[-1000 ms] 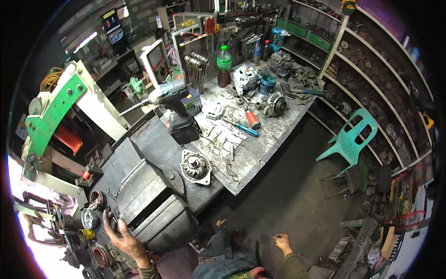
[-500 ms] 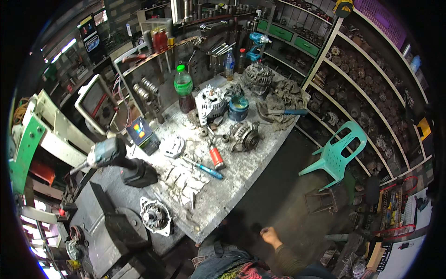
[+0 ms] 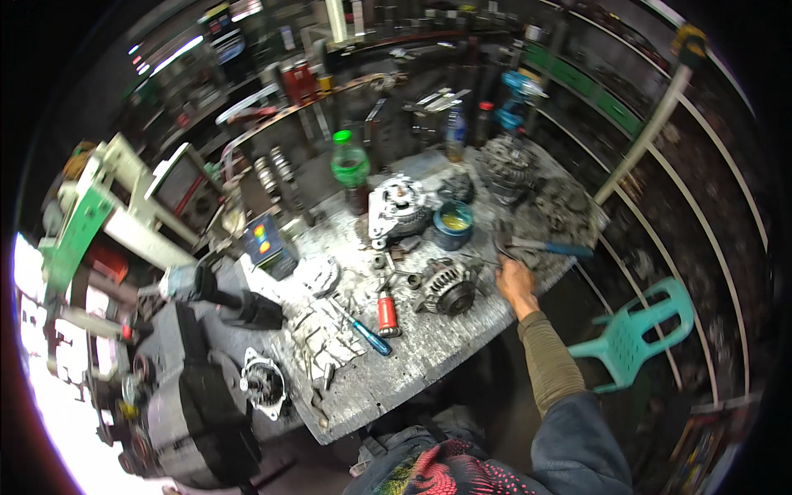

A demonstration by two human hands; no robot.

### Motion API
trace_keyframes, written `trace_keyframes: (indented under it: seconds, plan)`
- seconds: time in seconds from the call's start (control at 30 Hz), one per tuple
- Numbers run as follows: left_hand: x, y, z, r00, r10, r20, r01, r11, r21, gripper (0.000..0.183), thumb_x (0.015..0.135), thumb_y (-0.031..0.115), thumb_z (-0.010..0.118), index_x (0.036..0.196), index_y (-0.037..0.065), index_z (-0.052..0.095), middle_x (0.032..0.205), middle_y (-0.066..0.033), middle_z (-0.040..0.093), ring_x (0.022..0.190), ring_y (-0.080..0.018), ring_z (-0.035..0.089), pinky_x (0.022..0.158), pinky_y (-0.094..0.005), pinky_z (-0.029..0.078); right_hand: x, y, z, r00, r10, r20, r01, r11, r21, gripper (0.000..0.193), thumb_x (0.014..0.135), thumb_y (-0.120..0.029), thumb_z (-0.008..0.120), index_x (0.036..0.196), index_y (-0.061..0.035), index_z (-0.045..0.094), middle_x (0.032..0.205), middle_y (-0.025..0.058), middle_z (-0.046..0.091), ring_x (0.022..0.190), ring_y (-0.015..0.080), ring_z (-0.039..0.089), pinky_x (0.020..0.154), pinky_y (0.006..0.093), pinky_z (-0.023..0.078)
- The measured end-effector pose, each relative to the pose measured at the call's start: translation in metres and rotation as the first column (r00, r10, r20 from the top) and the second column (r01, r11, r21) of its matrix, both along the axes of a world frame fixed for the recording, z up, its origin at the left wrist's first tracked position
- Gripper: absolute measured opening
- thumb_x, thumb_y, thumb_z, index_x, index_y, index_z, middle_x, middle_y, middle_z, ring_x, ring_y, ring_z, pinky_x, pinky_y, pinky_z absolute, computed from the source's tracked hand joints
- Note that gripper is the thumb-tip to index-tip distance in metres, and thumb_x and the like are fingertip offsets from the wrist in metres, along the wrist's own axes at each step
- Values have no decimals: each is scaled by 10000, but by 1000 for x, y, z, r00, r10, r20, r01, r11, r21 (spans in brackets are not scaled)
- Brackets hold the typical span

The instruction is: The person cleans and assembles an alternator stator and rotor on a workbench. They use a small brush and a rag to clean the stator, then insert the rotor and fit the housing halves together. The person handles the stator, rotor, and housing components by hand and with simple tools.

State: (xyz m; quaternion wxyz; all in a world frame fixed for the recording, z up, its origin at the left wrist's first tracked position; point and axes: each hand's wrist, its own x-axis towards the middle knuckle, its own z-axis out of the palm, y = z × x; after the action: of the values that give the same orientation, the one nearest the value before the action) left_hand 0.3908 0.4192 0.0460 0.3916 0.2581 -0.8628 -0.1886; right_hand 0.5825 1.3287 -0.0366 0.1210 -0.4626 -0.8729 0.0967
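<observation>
My right hand is over the right edge of the worktable, its fingers curled closed. A thin dark line runs left from the fingertips, but blur hides what they hold. Just beyond the fingers lies a hammer with a blue grip, its head toward the hand. To the left of my hand sits an alternator with a dark pulley. Behind that are a blue tub of yellowish grease and a pale alternator housing. My left hand is out of view.
A red-handled tool and a blue screwdriver lie mid-table. A green-capped bottle stands behind. At left are a cordless impact wrench and an alternator end housing. A turquoise chair stands right, before parts shelves.
My right hand has risen from low beside my body and reached forward to the table's right edge by the hammer. The whole view has shifted and blurred.
</observation>
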Motion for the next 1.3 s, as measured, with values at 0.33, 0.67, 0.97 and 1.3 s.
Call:
trace_keyframes:
  seconds: [0.33, 0.67, 0.97, 1.3]
  plan:
    - [244, 85, -114, 998, 56, -30, -39, 913, 407, 453, 1034, 343, 679, 1289, -30, 711, 1109, -127, 752, 902, -202, 674, 732, -298, 546, -7, 40, 23, 953, 294, 79, -291, 956, -41, 234, 818, -198, 783, 920, 3, 719, 825, 207, 719, 789, 397, 705, 747, 495, 569]
    - [259, 84, -99, 990, 143, -3, -98, 693, 714, 417, 1008, 293, 695, 1313, 9, 712, 1029, -38, 724, 870, -132, 651, 716, -282, 514, -2, -171, 162, 510, 23, -860, -806, 361, -469, 318, 903, -256, 808, 971, 31, 686, 692, 32, 635, 562, 96, 590, 527, 241, 481]
    - [196, 62, 66, 826, -505, -249, 518, 509, 687, 188, 957, 95, 724, 1103, -10, 780, 995, -64, 752, 857, -123, 678, 769, -281, 563, -65, -534, 181, 474, 98, -875, -838, -256, -482, 289, 849, -223, 831, 918, 16, 684, 758, 50, 675, 639, 107, 630, 574, 254, 501]
    - [154, -115, 75, 658, -640, -397, 421, -125, 899, 261, 1033, 158, 714, 1164, -67, 727, 1011, -75, 762, 880, -98, 688, 808, -251, 564, -104, -824, 172, 433, 613, -661, -482, -461, -745, 66, 884, -28, 750, 878, 17, 703, 696, 11, 662, 581, 59, 573, 529, 222, 437]
